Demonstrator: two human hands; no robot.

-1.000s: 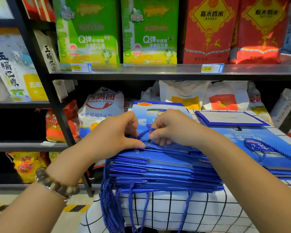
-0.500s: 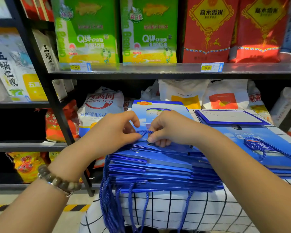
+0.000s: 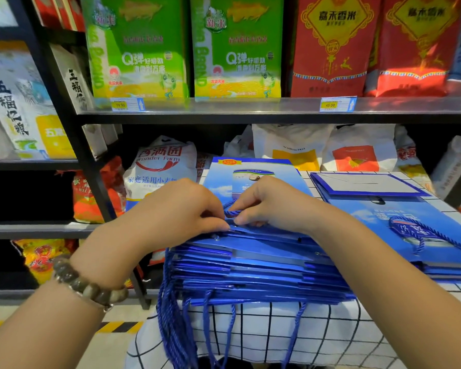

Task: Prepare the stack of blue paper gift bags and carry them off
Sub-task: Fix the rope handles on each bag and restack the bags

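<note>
A thick stack of flat blue paper gift bags point(image 3: 250, 272) lies on a table with a white, black-checked cloth point(image 3: 317, 331). Blue cord handles point(image 3: 171, 323) hang over the stack's near-left edge. My left hand point(image 3: 176, 211) and my right hand point(image 3: 266, 206) meet on top of the stack, both pinching a blue cord handle point(image 3: 230, 212) of the top bag. The printed face of the top bag point(image 3: 250, 177) shows beyond my fingers.
A second, lower pile of blue bags point(image 3: 399, 222) lies to the right on the same cloth. Black metal shelves point(image 3: 250, 110) with green and red rice sacks stand right behind the table. A shelf post point(image 3: 91, 182) rises at the left.
My two hands have drawn closer together on the top bag, and the blue cord loop now stands up between my fingertips. The stack has not moved.
</note>
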